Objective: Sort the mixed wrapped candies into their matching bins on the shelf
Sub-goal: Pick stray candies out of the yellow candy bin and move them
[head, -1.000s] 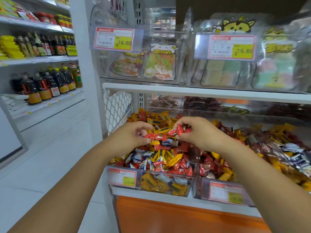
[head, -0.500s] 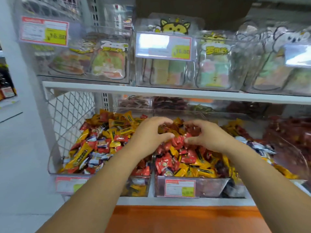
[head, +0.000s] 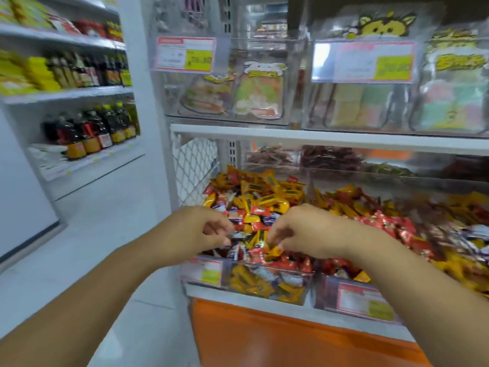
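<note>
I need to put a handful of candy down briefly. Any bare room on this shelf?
Only the narrow white shelf lip, between the bin fronts and the orange panel, is bare. A hand can pass between the candy heaps and the upper shelf board. The left bin and its neighbour are heaped full.

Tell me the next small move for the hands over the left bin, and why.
Probably tighten the grip of the right hand on the yellow candy under its fingertips and lift it clear. That hand's curled fingers sit on it at the front of the mixed bin, where red, yellow and blue-white wrappers lie jumbled. Whether the left hand holds anything is unclear.
</note>
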Demonstrator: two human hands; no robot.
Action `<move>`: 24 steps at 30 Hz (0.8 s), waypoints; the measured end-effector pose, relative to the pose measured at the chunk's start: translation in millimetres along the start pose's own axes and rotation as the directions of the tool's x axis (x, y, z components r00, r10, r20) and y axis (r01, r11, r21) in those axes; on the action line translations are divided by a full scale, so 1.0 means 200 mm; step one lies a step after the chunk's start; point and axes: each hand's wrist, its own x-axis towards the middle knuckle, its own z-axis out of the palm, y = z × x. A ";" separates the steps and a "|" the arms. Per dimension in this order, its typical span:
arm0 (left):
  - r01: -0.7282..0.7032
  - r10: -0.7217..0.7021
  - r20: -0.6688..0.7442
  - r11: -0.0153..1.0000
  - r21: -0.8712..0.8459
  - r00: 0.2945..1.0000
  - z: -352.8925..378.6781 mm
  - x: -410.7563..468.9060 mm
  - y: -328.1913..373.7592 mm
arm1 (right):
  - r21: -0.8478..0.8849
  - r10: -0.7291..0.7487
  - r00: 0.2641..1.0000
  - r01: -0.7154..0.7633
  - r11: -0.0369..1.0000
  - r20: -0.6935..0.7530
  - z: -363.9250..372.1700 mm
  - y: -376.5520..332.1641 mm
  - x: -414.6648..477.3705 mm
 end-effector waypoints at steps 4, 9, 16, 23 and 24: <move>0.015 -0.016 -0.017 0.999 -0.037 1.000 -0.01 -0.13 -0.12 | -0.020 0.036 0.981 -0.033 0.999 0.192 0.07 -0.07 0.11; -0.073 0.079 -0.134 0.996 0.050 0.988 0.06 -0.26 -0.25 | 0.044 0.049 0.967 -0.062 0.997 0.250 0.11 -0.07 0.17; -0.082 0.099 -0.200 0.993 0.091 0.975 0.11 -0.29 -0.28 | 0.152 0.082 0.996 -0.075 0.986 -0.037 0.04 -0.05 0.15; -0.033 0.080 -0.152 0.957 0.289 0.985 0.09 -0.22 -0.21 | -0.197 0.197 0.920 -0.135 0.971 0.339 0.00 -0.09 0.09; -0.016 0.057 -0.133 0.956 0.292 0.989 0.08 -0.20 -0.19 | -0.223 0.204 0.909 -0.128 0.966 0.363 0.01 -0.10 0.10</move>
